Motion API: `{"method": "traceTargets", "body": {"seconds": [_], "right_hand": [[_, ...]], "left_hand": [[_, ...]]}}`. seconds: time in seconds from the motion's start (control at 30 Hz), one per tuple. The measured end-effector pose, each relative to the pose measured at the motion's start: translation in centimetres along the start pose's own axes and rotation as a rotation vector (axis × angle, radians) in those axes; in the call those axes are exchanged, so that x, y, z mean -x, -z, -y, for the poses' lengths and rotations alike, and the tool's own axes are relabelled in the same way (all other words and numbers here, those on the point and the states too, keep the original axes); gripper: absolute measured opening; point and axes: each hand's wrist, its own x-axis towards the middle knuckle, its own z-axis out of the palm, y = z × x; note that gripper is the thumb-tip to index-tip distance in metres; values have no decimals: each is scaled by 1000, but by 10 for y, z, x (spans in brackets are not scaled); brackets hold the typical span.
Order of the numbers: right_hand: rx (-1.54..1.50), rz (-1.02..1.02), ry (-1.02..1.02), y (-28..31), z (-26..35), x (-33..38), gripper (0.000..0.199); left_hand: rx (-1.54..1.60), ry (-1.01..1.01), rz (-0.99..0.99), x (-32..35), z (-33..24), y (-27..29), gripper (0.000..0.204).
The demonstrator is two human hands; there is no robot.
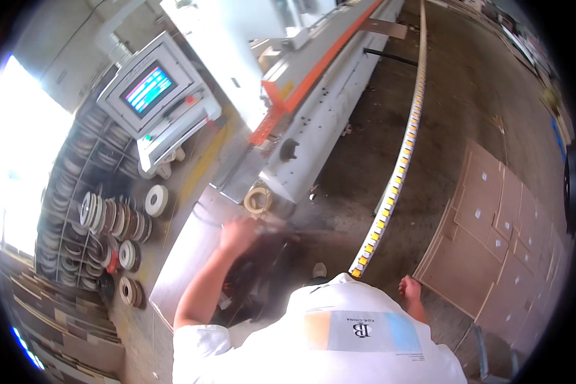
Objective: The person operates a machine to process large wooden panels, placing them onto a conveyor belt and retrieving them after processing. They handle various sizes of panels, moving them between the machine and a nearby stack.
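Observation:
My left hand (pixel 239 235) reaches over the pale sheet-covered surface (pixel 189 249) at the end of a long machine. Motion smears its fingers, so I cannot tell whether it holds anything. Just beyond it lies a tan ring-shaped roll (pixel 258 200), against the machine's end. A blurred dark area with loose bits sits below that hand. My right hand (pixel 410 289) hangs low with its fingers curled closed, and nothing shows in them. It is nearest the corner of the stacked brown panels (pixel 467 256); whether it touches them is unclear.
A long roller rail (pixel 390 192) with yellow rollers runs away ahead of me. The white machine (pixel 326 137) with an orange strip stands left of it. Further left are a control panel (pixel 148 89) with a lit screen and several edge-band coils (pixel 115 214) on racks and the floor.

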Motion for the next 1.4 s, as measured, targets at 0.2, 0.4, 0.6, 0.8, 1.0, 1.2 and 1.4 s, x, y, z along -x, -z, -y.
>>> {"method": "traceTargets", "body": {"seconds": [0.2, 0.4, 0.6, 0.8, 1.0, 1.2, 1.4], "right_hand": [[586, 102, 214, -42, -34, 33, 35], [411, 11, 52, -77, -4, 67, 34], [275, -91, -11, -87, 9, 91, 31], [535, -30, 237, -27, -81, 105, 26], [350, -176, -162, -23, -123, 156, 28], [461, -158, -39, -15, -132, 153, 29], [206, -162, -172, 43, -120, 108, 35]], "left_hand": [[135, 186, -621, -62, 174, 11, 29], [513, 308, -925, -160, 264, 13, 17], [850, 398, -917, -278, 297, -17, 25], [939, 492, -695, -385, 321, -69, 33], [975, 802, -595, -382, 267, -112, 42], [1758, 412, -404, -243, 4, -136, 22], [1764, 108, 143, -123, -250, -148, 19]]}}
